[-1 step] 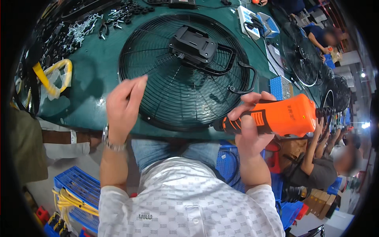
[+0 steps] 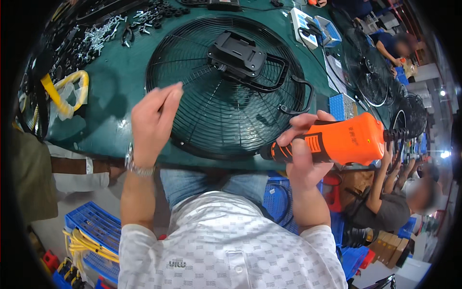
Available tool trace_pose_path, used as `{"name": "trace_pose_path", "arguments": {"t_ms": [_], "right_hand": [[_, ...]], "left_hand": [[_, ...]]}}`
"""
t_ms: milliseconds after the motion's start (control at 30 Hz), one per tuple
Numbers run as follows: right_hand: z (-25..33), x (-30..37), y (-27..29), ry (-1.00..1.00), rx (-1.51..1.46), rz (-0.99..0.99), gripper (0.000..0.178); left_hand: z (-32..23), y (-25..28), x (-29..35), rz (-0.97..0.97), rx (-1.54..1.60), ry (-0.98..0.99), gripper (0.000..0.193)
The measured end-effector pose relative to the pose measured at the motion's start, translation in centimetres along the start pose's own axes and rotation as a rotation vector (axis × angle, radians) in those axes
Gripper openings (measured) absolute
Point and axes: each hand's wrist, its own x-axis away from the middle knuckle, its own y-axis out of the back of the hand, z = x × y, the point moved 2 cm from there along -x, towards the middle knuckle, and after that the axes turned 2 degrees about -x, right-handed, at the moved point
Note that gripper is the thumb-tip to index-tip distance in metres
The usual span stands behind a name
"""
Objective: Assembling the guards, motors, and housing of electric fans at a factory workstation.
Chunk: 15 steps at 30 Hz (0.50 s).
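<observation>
My right hand [image 2: 305, 149] is wrapped round an orange and black electric screwdriver [image 2: 353, 139]. The tool's black nose points left, close to the near rim of a round black fan grille [image 2: 216, 130]. My left hand [image 2: 156, 118] hovers by the grille's left edge, thumb and fingers pinched together; whatever they may hold is too small to make out. On the grille sits a black motor housing [image 2: 237, 55] with a loop-shaped black handle [image 2: 281, 77]. A second curved black handle [image 2: 308, 96] is at the grille's right edge.
Loose screws [image 2: 98, 38], pliers [image 2: 127, 36] and black parts lie at the far left of the green table [image 2: 113, 72], above a yellow cable coil [image 2: 77, 94]. Blue bins [image 2: 342, 107] and a white power strip [image 2: 303, 29] stand right. A co-worker [image 2: 385, 207] sits at right.
My left hand has shifted very slightly up and to the right, its fingers still pinched. The screwdriver in my right hand has barely moved.
</observation>
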Motion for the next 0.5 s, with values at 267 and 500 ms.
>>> {"name": "trace_pose_path", "arguments": {"t_ms": [267,500], "right_hand": [[-0.3,-0.1,-0.8,0.026,0.076,0.194,0.042],[-0.7,0.0,-0.9,-0.067,-0.007,0.143,0.049]], "left_hand": [[0.7,-3.3,-0.8,0.006,-0.409,-0.222,0.015],[1.2,-3.2,-0.6,0.011,-0.415,-0.234,0.014]]}}
